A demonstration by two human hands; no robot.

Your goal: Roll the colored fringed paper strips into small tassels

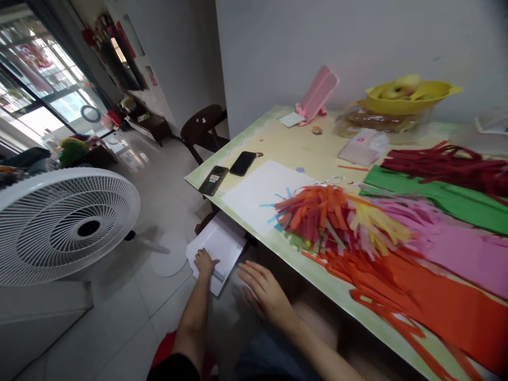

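Observation:
My left hand lies on a stack of white paper sheets, beside and below the table edge, with its fingers spread. What supports the stack is mostly hidden. My right hand hovers to the right of the papers, fingers stretched out and holding nothing. On the table near it, a bundle of crepe paper strips in orange, yellow and other colours overlaps a white sheet. Fringed orange crepe paper runs along the near side of the table.
A white fan stands at left. The table carries two phones, a pink stand, a yellow fruit bowl, a tissue pack, and pink, green and dark red crepe paper. A chair stands behind.

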